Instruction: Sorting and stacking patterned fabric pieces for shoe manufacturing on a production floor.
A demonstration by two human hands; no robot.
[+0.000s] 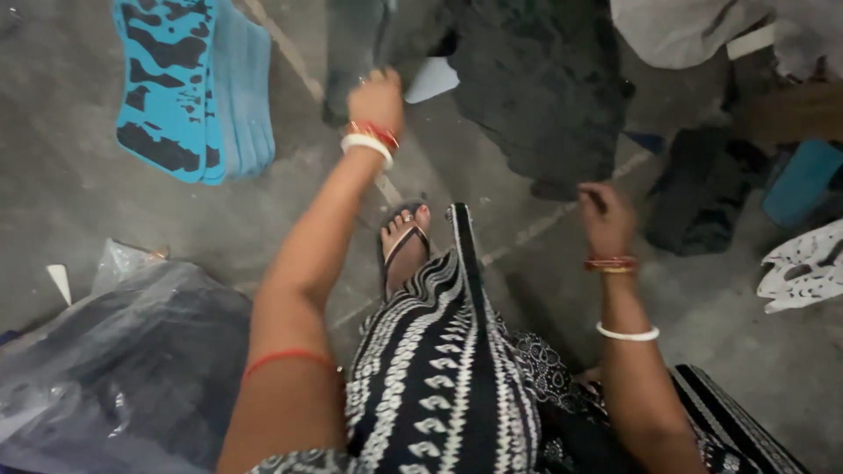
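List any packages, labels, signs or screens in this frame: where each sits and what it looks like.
Clear plastic bag: lower left on the concrete floor, crumpled, glossy, with dark contents.
Small white paper scrap: on the floor left of that bag, pointed; too small to tell if it is a label.
No signs or screens in view.

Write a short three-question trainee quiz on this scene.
1. True or false: the left hand grips a dark sheet.
2. Which lies left of the left arm? A) blue soles B) a red bucket C) a ladder
3. Fill in: the right hand pinches the edge of a large ___ sheet.

Key: 1 true; 2 A; 3 black.
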